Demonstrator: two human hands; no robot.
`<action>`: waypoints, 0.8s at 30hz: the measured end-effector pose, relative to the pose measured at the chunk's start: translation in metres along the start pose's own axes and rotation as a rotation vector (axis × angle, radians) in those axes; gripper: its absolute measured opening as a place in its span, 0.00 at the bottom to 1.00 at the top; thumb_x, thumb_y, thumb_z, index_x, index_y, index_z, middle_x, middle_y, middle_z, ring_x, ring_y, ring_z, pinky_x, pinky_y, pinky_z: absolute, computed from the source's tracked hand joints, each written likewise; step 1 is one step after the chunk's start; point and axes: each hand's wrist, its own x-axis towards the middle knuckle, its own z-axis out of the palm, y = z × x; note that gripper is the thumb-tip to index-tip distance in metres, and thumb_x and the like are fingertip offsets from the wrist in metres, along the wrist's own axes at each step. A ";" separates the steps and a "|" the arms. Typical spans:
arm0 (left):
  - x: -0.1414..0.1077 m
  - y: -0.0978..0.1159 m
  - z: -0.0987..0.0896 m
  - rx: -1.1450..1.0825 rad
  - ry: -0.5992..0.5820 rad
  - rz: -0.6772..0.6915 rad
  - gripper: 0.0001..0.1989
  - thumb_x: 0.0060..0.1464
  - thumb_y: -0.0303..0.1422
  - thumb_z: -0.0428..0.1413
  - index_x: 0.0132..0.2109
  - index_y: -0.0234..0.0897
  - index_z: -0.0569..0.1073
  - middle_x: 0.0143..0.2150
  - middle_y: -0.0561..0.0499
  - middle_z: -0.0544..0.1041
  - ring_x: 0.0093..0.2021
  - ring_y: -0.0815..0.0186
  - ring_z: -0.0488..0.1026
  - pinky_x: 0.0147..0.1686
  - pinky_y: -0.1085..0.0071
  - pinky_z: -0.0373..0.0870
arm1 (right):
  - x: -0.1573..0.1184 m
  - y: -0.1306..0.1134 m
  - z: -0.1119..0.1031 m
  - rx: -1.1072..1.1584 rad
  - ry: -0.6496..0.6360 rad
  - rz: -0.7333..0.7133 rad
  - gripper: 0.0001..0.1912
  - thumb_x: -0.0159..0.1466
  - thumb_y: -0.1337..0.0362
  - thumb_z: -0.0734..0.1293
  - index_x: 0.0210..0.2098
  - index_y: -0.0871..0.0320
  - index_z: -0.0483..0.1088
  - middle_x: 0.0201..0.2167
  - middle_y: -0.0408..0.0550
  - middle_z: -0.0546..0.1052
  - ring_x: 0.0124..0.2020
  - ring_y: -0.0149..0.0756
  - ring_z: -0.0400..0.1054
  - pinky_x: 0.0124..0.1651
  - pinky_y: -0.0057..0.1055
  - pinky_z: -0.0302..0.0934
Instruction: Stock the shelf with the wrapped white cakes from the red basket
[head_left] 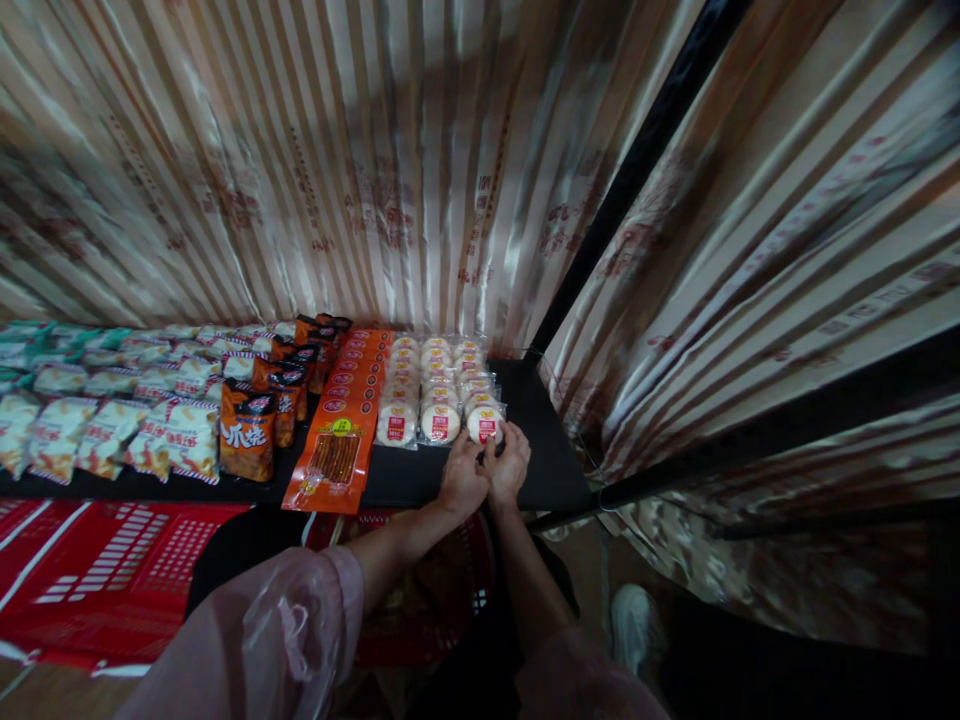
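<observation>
At the front end of the rightmost row is a round white cake in clear wrapping with a red label (484, 424). My left hand (461, 475) has its fingers closed at the cake's lower left edge. My right hand (508, 462) grips its right edge, close beside the left. My fingertips are partly hidden. Several more wrapped round cakes (439, 422) lie in rows behind and to the left. Left of them, flat orange snack packets (330, 455) lie overlapping on the black shelf (401, 480).
Orange-and-black bags (246, 435) and white snack bags (193, 438) stand in rows at the left. Red baskets (142, 560) sit below the shelf. A black upright post (600, 230) rises at the shelf's right end, with striped curtains (375, 180) behind. A white shoe (631, 625) shows on the floor.
</observation>
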 end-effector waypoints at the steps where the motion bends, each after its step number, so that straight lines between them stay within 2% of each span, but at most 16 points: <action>1: -0.001 -0.001 0.000 0.002 -0.007 0.005 0.22 0.47 0.18 0.48 0.49 0.34 0.74 0.60 0.44 0.65 0.61 0.62 0.61 0.62 0.67 0.56 | 0.000 0.000 0.000 -0.004 0.002 0.002 0.22 0.59 0.58 0.55 0.46 0.63 0.69 0.51 0.61 0.67 0.51 0.45 0.59 0.54 0.42 0.54; 4: -0.001 -0.003 0.000 0.015 -0.015 -0.019 0.22 0.46 0.17 0.48 0.48 0.33 0.74 0.60 0.43 0.65 0.60 0.60 0.61 0.62 0.65 0.56 | -0.001 -0.001 -0.001 -0.012 0.007 -0.002 0.23 0.59 0.58 0.56 0.47 0.64 0.69 0.51 0.61 0.67 0.51 0.45 0.59 0.54 0.42 0.54; 8: -0.001 -0.003 -0.001 -0.009 0.001 -0.006 0.23 0.45 0.17 0.49 0.48 0.37 0.74 0.58 0.45 0.67 0.59 0.60 0.62 0.61 0.63 0.58 | -0.001 -0.002 -0.002 0.003 0.032 -0.025 0.22 0.60 0.58 0.56 0.46 0.66 0.70 0.50 0.61 0.68 0.50 0.45 0.60 0.54 0.42 0.54; 12: -0.008 -0.001 -0.003 0.039 0.004 0.005 0.20 0.45 0.17 0.48 0.45 0.31 0.75 0.58 0.40 0.67 0.58 0.60 0.64 0.60 0.64 0.58 | -0.006 -0.005 -0.007 0.046 0.087 -0.065 0.20 0.60 0.59 0.56 0.44 0.64 0.70 0.49 0.60 0.68 0.51 0.44 0.60 0.54 0.42 0.55; 14: -0.014 -0.002 -0.004 0.067 0.005 0.013 0.19 0.45 0.17 0.47 0.43 0.29 0.75 0.54 0.39 0.70 0.56 0.61 0.66 0.59 0.65 0.60 | -0.012 -0.007 -0.011 0.067 0.098 -0.076 0.19 0.61 0.60 0.55 0.43 0.63 0.70 0.49 0.60 0.68 0.51 0.43 0.60 0.53 0.43 0.55; 18: -0.027 -0.005 -0.006 0.090 0.012 0.004 0.18 0.46 0.17 0.46 0.42 0.31 0.74 0.44 0.43 0.75 0.48 0.63 0.71 0.53 0.68 0.66 | -0.030 -0.013 -0.019 0.108 0.099 -0.081 0.19 0.61 0.61 0.55 0.43 0.63 0.70 0.47 0.59 0.70 0.50 0.43 0.62 0.53 0.43 0.57; 24: -0.045 -0.012 -0.008 0.054 -0.006 -0.018 0.12 0.54 0.28 0.48 0.43 0.34 0.74 0.40 0.46 0.76 0.38 0.66 0.73 0.42 0.70 0.70 | -0.061 -0.018 -0.023 0.195 0.066 -0.048 0.18 0.61 0.60 0.54 0.40 0.61 0.71 0.42 0.57 0.72 0.46 0.41 0.66 0.51 0.42 0.61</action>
